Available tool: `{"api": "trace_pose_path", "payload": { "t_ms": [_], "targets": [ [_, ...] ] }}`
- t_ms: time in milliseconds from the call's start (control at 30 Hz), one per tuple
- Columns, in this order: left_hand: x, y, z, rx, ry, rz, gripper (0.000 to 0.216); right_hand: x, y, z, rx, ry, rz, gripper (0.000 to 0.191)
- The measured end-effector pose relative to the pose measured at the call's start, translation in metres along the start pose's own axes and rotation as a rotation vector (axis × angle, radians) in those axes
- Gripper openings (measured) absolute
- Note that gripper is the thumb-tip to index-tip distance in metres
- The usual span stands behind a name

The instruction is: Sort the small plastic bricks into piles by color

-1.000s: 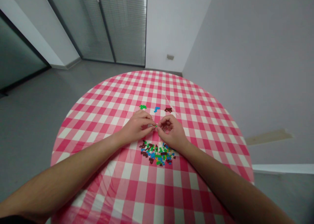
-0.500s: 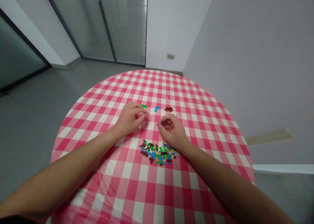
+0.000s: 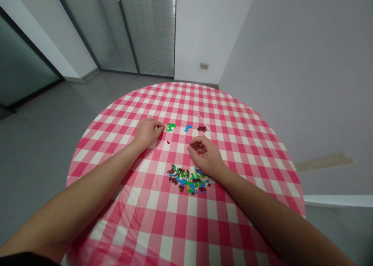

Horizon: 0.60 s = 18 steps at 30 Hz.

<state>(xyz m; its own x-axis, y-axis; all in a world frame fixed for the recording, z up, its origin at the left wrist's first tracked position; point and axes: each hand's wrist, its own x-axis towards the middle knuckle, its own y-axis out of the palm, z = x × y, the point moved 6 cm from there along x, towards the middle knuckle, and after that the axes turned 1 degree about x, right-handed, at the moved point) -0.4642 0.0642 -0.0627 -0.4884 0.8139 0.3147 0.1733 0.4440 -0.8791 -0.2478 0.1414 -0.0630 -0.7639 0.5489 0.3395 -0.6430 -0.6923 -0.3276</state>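
My left hand (image 3: 148, 131) is closed in a pinch, thumb against forefinger, just left of a small group of green building bricks (image 3: 171, 126). Anything between those fingertips is too small to make out. My right hand (image 3: 207, 154) rests above the right side of a mixed heap of small bricks (image 3: 189, 180), coloured brown, green, blue and yellow. Its fingers are curled in, with the thumb near the forefinger tip; what they hold, if anything, cannot be made out. Blue bricks (image 3: 188, 128) and dark brown bricks (image 3: 201, 128) lie in separate groups beyond it.
A single red piece (image 3: 168, 142) lies between my hands and the green group. Everything sits on a round table with a red-and-white checked cloth (image 3: 163, 219). A wall (image 3: 309, 83) stands close on the right, with glass doors (image 3: 151, 32) behind the table.
My left hand has moved left and slightly away from me, its fingers closing into a pinch. More of the green group and the red piece now show. My right hand stays nearly still.
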Motion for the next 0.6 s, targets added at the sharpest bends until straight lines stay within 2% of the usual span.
{"api": "trace_pose_path", "payload": {
  "t_ms": [233,367,433,600],
  "targets": [
    [0.000,-0.003,0.000,-0.025,-0.028,0.002,0.021,-0.001,-0.002,-0.002,-0.033,-0.006,-0.005,0.013],
    [-0.001,-0.002,0.000,-0.027,-0.040,0.006,0.021,0.000,-0.003,0.001,-0.150,-0.039,0.030,0.010],
    [-0.001,-0.001,0.001,-0.036,-0.037,0.009,0.022,0.001,-0.001,0.006,-0.229,-0.086,0.104,0.010],
    [-0.002,0.004,0.001,-0.071,-0.005,0.009,0.025,0.000,0.008,0.013,-0.300,-0.137,0.405,0.012]
  ]
}}
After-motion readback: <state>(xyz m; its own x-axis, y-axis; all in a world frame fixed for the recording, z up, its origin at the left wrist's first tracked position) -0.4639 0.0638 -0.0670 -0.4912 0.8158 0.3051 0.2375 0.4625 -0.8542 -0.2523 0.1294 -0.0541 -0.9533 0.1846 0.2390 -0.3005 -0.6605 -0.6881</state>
